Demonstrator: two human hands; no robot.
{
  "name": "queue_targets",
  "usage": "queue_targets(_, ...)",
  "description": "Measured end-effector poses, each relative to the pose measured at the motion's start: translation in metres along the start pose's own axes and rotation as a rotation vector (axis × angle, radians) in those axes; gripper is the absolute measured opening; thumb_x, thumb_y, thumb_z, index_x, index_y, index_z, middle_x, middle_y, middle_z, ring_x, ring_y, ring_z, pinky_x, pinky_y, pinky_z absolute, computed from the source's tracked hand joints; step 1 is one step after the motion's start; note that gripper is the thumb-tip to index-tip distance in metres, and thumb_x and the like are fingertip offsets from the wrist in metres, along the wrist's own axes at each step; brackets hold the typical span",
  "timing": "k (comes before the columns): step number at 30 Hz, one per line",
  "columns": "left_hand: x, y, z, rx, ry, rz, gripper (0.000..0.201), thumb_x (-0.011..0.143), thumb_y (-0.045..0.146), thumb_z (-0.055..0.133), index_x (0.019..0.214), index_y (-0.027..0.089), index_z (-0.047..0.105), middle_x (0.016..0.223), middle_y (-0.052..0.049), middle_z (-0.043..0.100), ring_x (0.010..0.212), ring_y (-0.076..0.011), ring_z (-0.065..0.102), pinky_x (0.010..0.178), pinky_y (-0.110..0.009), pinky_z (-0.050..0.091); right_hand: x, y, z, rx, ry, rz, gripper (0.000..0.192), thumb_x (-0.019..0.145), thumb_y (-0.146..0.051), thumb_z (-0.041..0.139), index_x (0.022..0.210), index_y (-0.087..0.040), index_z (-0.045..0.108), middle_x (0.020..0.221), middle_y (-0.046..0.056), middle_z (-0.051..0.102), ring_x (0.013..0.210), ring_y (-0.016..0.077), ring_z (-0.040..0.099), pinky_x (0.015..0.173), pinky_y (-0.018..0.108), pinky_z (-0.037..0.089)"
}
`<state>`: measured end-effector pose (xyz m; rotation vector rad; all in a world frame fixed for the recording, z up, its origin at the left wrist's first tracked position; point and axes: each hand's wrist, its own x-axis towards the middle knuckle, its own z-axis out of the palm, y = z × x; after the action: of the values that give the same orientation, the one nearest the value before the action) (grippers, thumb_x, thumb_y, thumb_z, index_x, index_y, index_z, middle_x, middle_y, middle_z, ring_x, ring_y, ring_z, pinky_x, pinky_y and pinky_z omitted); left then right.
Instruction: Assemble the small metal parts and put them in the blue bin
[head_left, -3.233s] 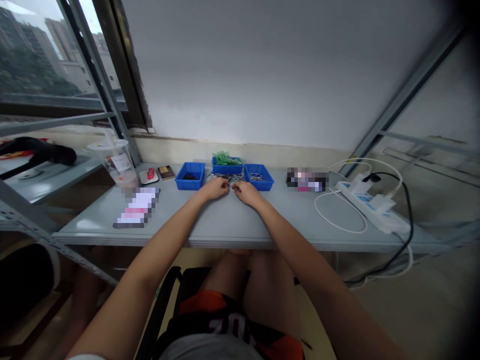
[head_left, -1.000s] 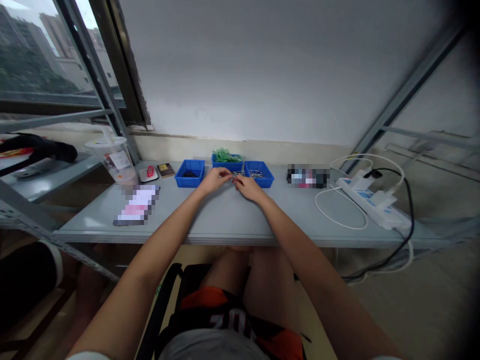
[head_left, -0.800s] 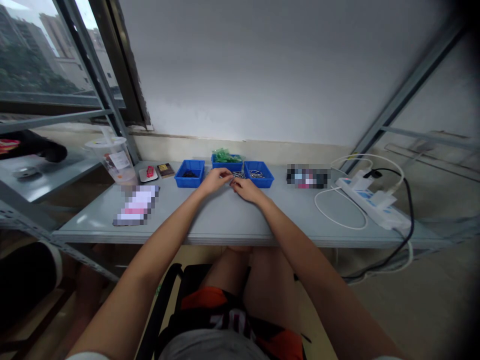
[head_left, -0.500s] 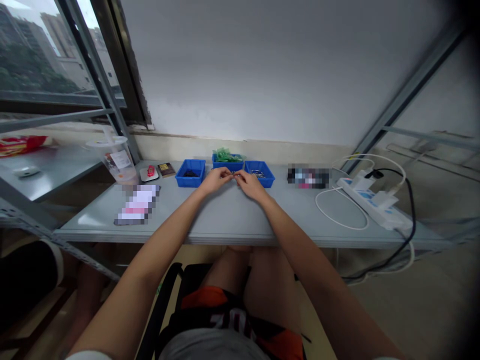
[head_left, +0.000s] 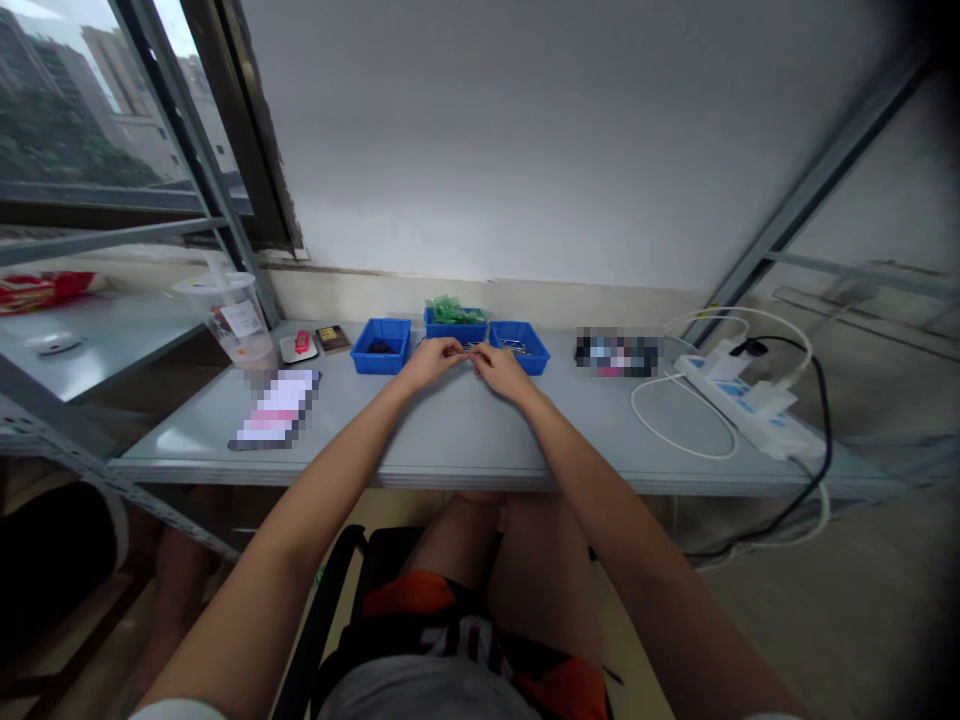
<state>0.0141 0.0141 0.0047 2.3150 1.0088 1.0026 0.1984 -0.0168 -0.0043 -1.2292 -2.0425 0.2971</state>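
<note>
Both hands are meeting right in front of the middle blue bin, the one with green stuff poking out the top. The left hand and right hand are pinching toward each other, fingertips nearly touching over a little pile of small metal parts lying on the tabletop just in front of that bin. Whatever's in the grip is too small to make out, so can't tell if either hand is actually clamped on a piece or just poking at the pile.

Left of the middle bin is sitting another blue bin with dark bits in it, and right of it a third blue bin with shiny bits. All three are lining up close to the back wall, so there's barely any room behind them.

In front of the middle bin the tabletop is lying wide open all the way to its near edge. Well off to the bin's left there's a plastic cup near the left edge; well off to its right a white power strip and looping white cable are crowding the right edge.
</note>
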Motion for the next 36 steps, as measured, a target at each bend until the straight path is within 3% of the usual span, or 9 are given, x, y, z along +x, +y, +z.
queue_targets(12, 0.0005, 0.0026, 0.0006, -0.051, 0.039, 0.036, 0.019, 0.082, 0.031, 0.061, 0.085, 0.014, 0.068, 0.087, -0.007, 0.071, 0.082, -0.0185, 0.063, 0.078, -0.029, 0.047, -0.0029, -0.0061, -0.0005, 0.031, -0.09, 0.02, 0.023, 0.095, -0.027, 0.044, 0.093, -0.017, 0.064, 0.069, 0.0, 0.063, 0.064, 0.0134, 0.054, 0.067, 0.024, 0.037)
queue_targets(18, -0.0011, 0.0043, -0.0016, -0.059, 0.06, -0.007, 0.013, 0.082, 0.026, 0.059, 0.083, 0.013, 0.063, 0.083, -0.006, 0.069, 0.078, -0.0164, 0.062, 0.075, -0.028, 0.047, -0.0021, -0.0061, -0.0023, 0.014, -0.024, 0.025, 0.024, 0.094, -0.031, 0.046, 0.1, -0.018, 0.064, 0.067, -0.001, 0.062, 0.063, 0.0144, 0.055, 0.066, 0.025, 0.038)
queue_targets(23, -0.0016, 0.0022, -0.0002, 0.012, 0.007, -0.007, 0.015, 0.083, 0.028, 0.06, 0.085, 0.013, 0.066, 0.08, -0.005, 0.069, 0.073, -0.0156, 0.06, 0.072, -0.027, 0.045, -0.0006, -0.0051, -0.0025, 0.032, 0.053, 0.004, 0.025, 0.094, -0.034, 0.047, 0.104, -0.018, 0.063, 0.066, -0.001, 0.062, 0.062, 0.0153, 0.055, 0.066, 0.025, 0.039)
queue_targets(36, -0.0014, 0.0044, -0.0043, 0.048, -0.022, 0.0, 0.019, 0.083, 0.029, 0.062, 0.09, 0.014, 0.071, 0.087, -0.006, 0.073, 0.079, -0.0173, 0.063, 0.076, -0.027, 0.046, 0.0004, 0.0005, -0.0023, 0.025, 0.07, 0.001, 0.019, 0.093, -0.03, 0.047, 0.093, -0.018, 0.062, 0.065, -0.001, 0.062, 0.063, 0.0148, 0.056, 0.067, 0.025, 0.038)
